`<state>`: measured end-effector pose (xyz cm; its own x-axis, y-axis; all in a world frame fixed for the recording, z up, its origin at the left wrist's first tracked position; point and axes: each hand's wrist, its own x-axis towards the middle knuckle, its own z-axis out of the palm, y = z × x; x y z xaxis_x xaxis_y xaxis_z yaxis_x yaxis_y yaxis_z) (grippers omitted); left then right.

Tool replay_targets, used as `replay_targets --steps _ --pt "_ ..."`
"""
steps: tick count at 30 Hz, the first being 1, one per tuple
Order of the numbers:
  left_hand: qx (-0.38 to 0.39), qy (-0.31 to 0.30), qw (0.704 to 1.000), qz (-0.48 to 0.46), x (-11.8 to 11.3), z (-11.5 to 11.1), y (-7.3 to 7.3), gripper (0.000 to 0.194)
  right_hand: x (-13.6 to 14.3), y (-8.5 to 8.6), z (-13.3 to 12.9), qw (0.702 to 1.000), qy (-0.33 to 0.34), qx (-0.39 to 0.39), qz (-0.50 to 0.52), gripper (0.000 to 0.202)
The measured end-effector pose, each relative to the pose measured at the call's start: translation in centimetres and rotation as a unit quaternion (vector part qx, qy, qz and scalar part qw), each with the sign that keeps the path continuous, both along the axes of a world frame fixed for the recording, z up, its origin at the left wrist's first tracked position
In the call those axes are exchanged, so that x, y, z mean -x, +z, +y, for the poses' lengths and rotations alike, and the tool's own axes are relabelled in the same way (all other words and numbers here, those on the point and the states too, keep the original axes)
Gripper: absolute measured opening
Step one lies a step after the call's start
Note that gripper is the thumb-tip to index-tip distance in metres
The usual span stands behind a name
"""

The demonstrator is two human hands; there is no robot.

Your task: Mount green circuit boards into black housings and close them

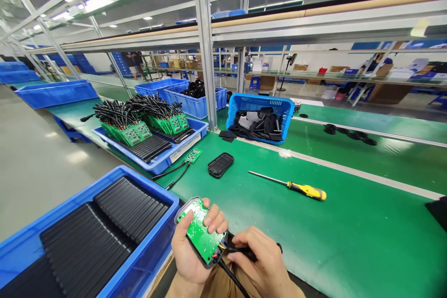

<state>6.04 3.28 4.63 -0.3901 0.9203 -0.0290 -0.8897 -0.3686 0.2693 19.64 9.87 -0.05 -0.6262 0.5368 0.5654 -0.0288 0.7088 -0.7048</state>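
Green circuit board (201, 229) gripped in left hand (190, 253) at the workbench edge.
Right hand (260, 260) pinches its black cable (233, 279); beyond the board lie a yellow-handled screwdriver (289, 185) and black cover (220, 165).

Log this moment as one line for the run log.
left hand: holds housing with green circuit board | right hand: grips black cable at board | yellow screwdriver: on belt, untouched
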Motion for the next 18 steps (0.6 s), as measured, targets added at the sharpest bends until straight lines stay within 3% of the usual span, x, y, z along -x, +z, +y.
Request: replay_targets --steps 2,5,8,10,13,18 --pt "0.002 -0.002 1.0 0.005 -0.1 0.0 0.0 0.019 -0.1 0.0 0.4 0.999 0.016 -0.023 0.031 0.01" --pt "-0.003 0.005 1.0 0.029 -0.3 -0.1 0.1 0.019 0.1 0.2 0.5 0.99 0.026 0.135 0.01 0.021" --pt "-0.012 0.033 0.998 0.053 -0.6 -0.1 0.4 0.02 0.6 0.2 0.1 0.918 0.052 0.393 -0.003 0.033" --pt "-0.018 0.05 0.996 0.069 -0.8 -0.1 0.5 0.02 1.1 0.2 -0.1 0.857 0.091 0.507 0.004 0.041" --pt "-0.032 0.058 0.993 0.093 -0.9 0.0 0.6 0.022 1.6 0.1 -0.4 0.816 0.121 0.565 -0.002 0.048" --pt "-0.046 0.058 0.987 0.145 -0.6 0.1 0.3 0.023 1.9 -0.2 -0.5 0.803 0.113 0.584 0.018 0.051"
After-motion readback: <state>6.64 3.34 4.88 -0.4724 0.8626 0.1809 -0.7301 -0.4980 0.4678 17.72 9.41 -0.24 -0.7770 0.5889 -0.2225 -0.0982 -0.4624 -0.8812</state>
